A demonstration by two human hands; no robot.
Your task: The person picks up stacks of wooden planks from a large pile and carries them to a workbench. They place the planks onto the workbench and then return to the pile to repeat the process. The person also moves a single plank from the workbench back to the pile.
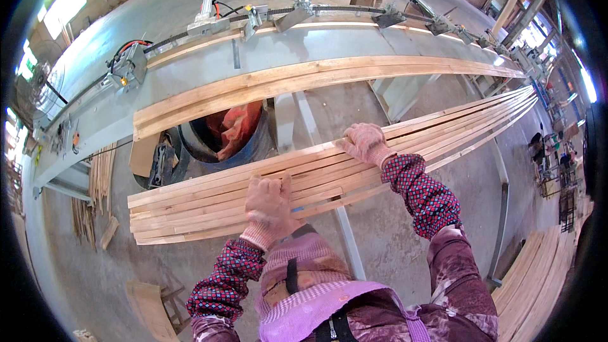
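A row of long, pale wooden strips (pixel 190 200) lies side by side in front of me, running from the left toward the far right. My left hand (pixel 269 209), in a light knit glove, is closed with its curled fingers on the strips near their left end. Farther right, my right hand (pixel 365 144), gloved too, bends its fingers over the far edge of the row and grips the outermost strip there. Both fingertips are partly hidden. Patterned sleeve covers wrap both forearms.
Beyond the row, more wooden strips (pixel 253 87) lie along the near edge of a grey metal bench (pixel 329 45) fitted with clamps (pixel 293 18). Beneath it stands a blue drum (pixel 250 152) with a red-orange bag (pixel 239 130). Stacked boards (pixel 531 278) lie at lower right; a fan (pixel 52 85) stands left.
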